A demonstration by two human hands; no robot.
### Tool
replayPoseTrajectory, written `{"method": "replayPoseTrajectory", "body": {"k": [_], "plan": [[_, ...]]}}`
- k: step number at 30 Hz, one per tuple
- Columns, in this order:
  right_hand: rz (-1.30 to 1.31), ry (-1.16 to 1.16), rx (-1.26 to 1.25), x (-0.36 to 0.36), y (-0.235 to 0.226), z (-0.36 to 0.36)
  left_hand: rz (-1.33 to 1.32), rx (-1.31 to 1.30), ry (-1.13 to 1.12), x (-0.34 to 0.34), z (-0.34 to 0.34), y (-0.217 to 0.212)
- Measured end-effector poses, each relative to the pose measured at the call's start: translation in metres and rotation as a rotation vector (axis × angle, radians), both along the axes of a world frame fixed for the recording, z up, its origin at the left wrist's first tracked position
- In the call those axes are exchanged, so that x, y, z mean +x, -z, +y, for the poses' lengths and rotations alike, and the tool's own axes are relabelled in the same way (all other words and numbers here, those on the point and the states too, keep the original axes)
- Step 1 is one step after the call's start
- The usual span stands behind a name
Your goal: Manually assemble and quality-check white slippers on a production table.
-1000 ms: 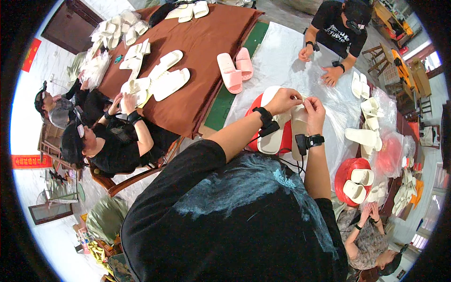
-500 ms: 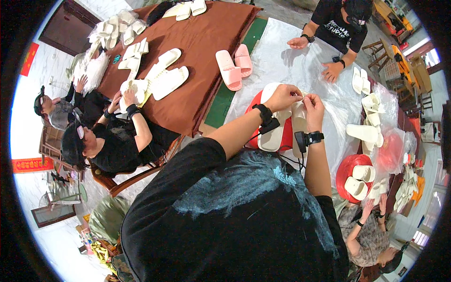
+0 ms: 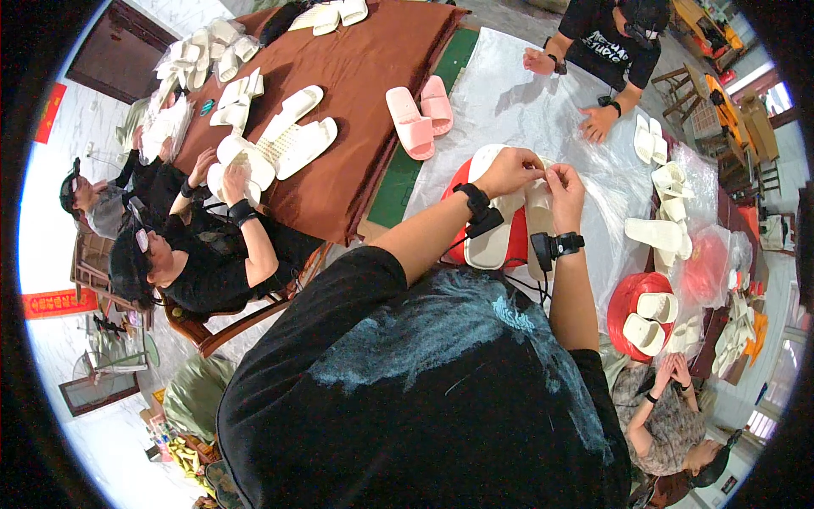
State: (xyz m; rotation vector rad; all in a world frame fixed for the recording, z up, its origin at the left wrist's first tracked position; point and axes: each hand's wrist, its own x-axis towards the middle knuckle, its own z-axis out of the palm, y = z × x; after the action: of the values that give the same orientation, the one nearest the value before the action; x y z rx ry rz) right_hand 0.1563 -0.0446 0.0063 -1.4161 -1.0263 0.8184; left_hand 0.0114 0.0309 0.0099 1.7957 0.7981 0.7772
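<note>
Both my hands are raised over a pair of white slide slippers (image 3: 487,249) lying on a round red thing (image 3: 516,242), whose kind I cannot make out. My left hand (image 3: 511,174) pinches thumb and forefinger together, and my right hand (image 3: 565,201) pinches close beside it, fingertips almost meeting. Whatever is between the fingertips is too small to see. My forearms and hands hide parts of the slippers. A pair of pink slide slippers (image 3: 413,125) rests further off to the left, by the green strip of the table.
Clear plastic sheeting (image 3: 500,93) covers my table, and a co-worker's hand (image 3: 599,124) lies on its far side. At right are white slippers (image 3: 657,234) and another pair on a red round thing (image 3: 623,316). Left, people handle white slippers (image 3: 305,146) at a brown-covered table (image 3: 365,76).
My hands stay pinched in nearly the same place. The co-worker at left has shifted the white slipper in their hands, and the person at lower right has brought their hands together.
</note>
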Motion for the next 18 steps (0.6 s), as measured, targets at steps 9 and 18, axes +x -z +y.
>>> {"method": "replayPoseTrajectory", "body": {"k": [9, 18], "plan": [[0.044, 0.018, -0.006, 0.0022, 0.0045, 0.0011, -0.007, -0.005, 0.001, 0.0011, 0.0012, 0.0038], [-0.018, -0.052, 0.001, 0.0018, 0.0026, 0.0007, 0.006, 0.01, -0.029, 0.0026, 0.0023, 0.0073]]}}
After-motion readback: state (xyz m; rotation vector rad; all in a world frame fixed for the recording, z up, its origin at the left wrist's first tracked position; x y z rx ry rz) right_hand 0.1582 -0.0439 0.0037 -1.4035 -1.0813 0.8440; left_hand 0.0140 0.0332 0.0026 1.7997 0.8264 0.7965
